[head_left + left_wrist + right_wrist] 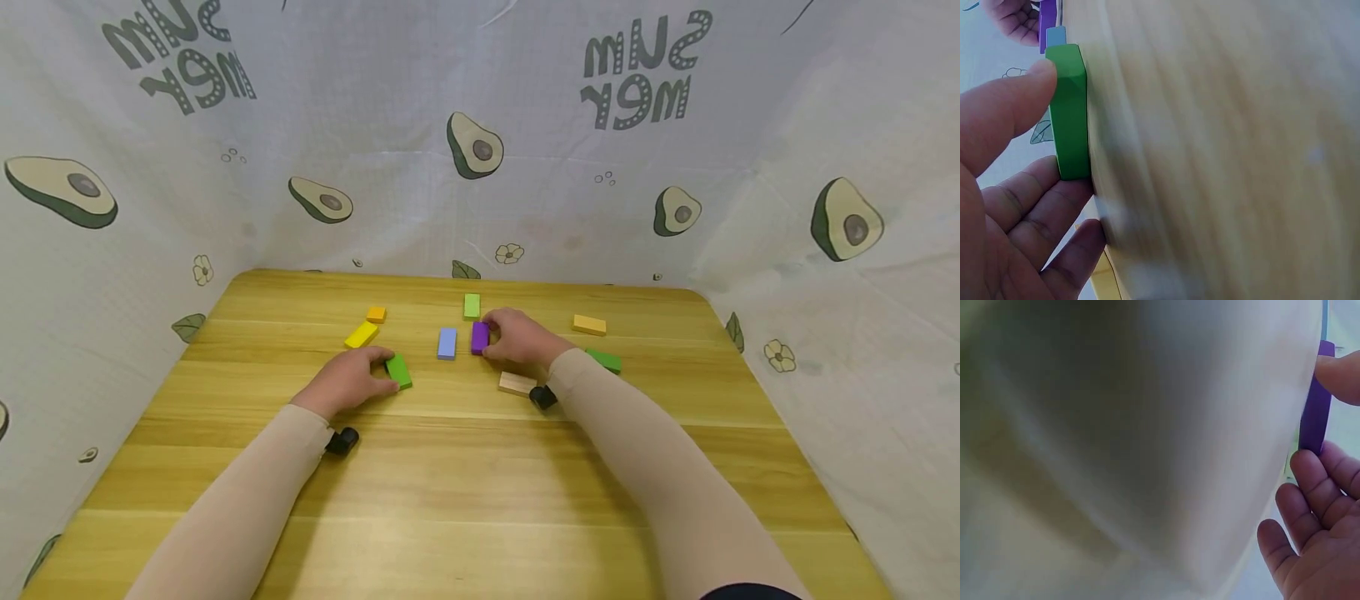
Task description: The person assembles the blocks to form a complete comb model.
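My left hand grips a green block by its two ends, thumb at the near end and fingers at the far one. In the left wrist view the same green block lies close along the wooden surface. The right hand pinches a purple block between thumb and fingers, also end to end. That purple block shows at the edge of the right wrist view. Between the two hands lies a light blue block, just left of the purple one.
A light green block lies behind the purple one. Yellow and orange blocks are at left. A plain wooden block, a dark green block and a light orange block lie around the right forearm. A printed curtain surrounds the table.
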